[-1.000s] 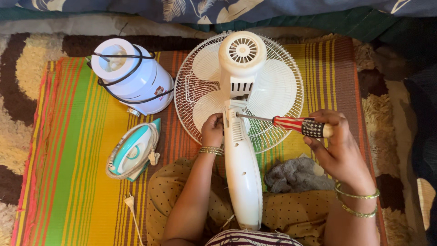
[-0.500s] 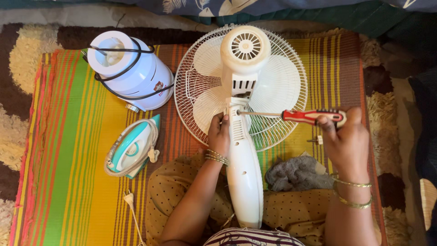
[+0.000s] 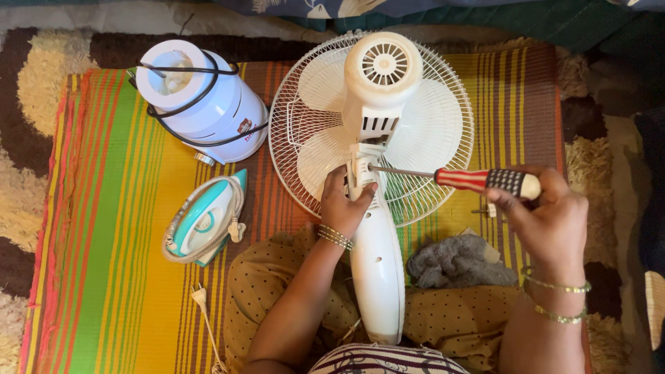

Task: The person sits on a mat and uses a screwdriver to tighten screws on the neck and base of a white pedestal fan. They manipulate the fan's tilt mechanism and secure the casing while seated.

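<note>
A white table fan lies face down on a striped mat, its motor housing up and its stand running back toward my lap. My left hand grips the fan's neck just below the motor. A red-handled screwdriver is held in my right hand; its shaft lies level and its tip touches the right side of the neck joint. Gold bangles sit on both wrists.
A white round appliance wound with a black cord stands at the upper left. A teal and white clothes iron lies beside it, its plug loose on the mat. A grey cloth rests at the right of the fan stand.
The screwdriver tip has stayed at the fan's neck while my right hand shifted slightly outward and down. My left hand keeps its hold on the neck.
</note>
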